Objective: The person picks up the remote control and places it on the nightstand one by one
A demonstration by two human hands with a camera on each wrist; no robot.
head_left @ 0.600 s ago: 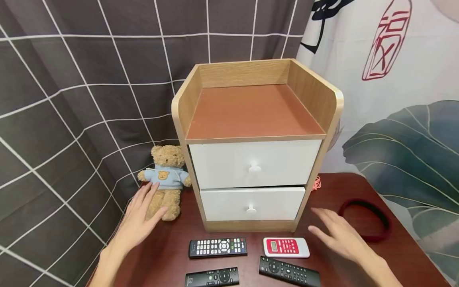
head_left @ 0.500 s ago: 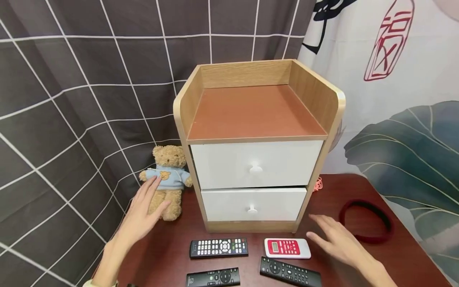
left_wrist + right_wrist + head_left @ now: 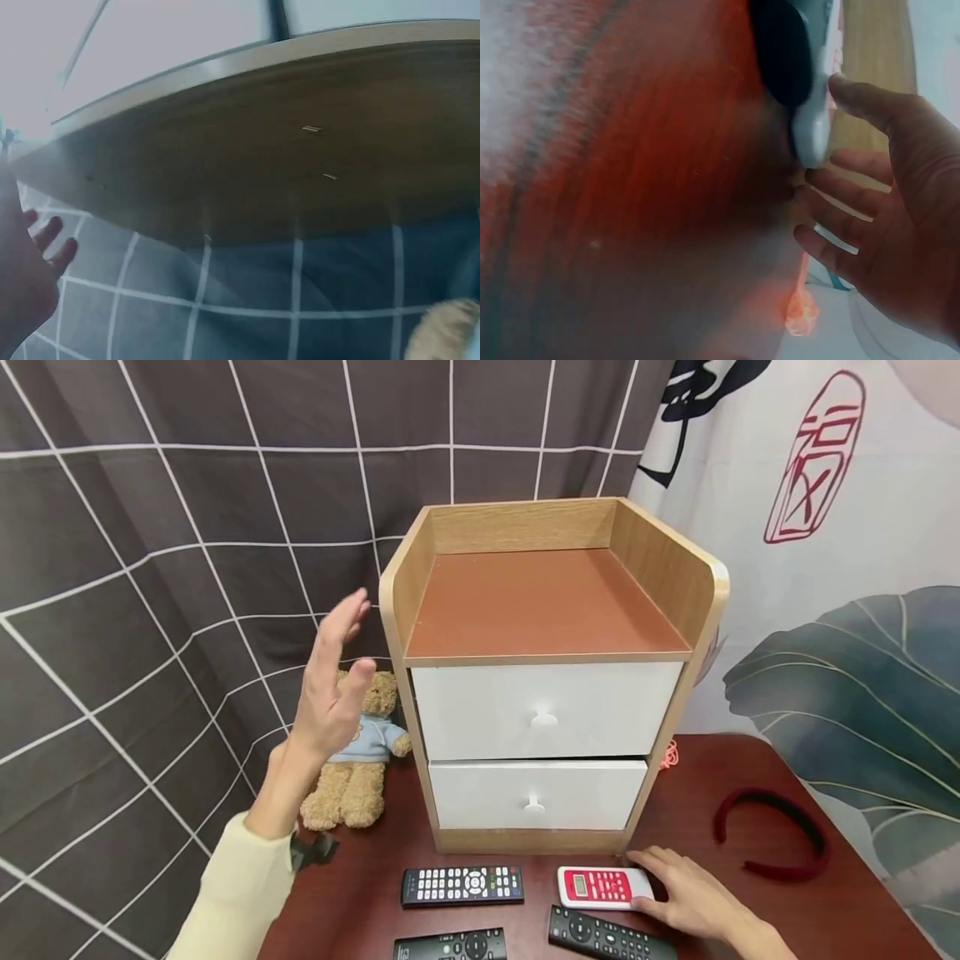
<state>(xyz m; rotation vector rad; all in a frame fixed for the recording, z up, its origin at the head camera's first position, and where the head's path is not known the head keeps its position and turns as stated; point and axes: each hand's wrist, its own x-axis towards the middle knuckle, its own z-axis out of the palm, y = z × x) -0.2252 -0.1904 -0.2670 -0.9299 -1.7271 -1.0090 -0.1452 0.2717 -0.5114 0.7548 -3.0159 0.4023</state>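
My left hand (image 3: 330, 689) is raised at the left side of the small cabinet (image 3: 551, 602), its fingers apart and holding nothing. Behind it, partly covered, sits a teddy bear (image 3: 360, 789) in a light blue top. On the table, my right hand (image 3: 686, 893) is at the right end of a white remote control with a red face (image 3: 600, 887). The right wrist view has the thumb at the remote's edge (image 3: 814, 135), with the other fingers loosely spread near its end. Whether the fingers touch the remote is unclear.
A black remote with white buttons (image 3: 461, 885) lies left of the white one. Two more black remotes (image 3: 450, 946) lie nearer the front. A dark red headband (image 3: 806, 827) lies at right. Pink cord (image 3: 670, 755) shows behind the cabinet, whose lower drawer (image 3: 536, 795) has a narrow gap above it.
My left hand has risen from in front of the bear, bringing the pale sleeve into view. My right hand has moved down and left to the white remote. The view has shifted slightly.
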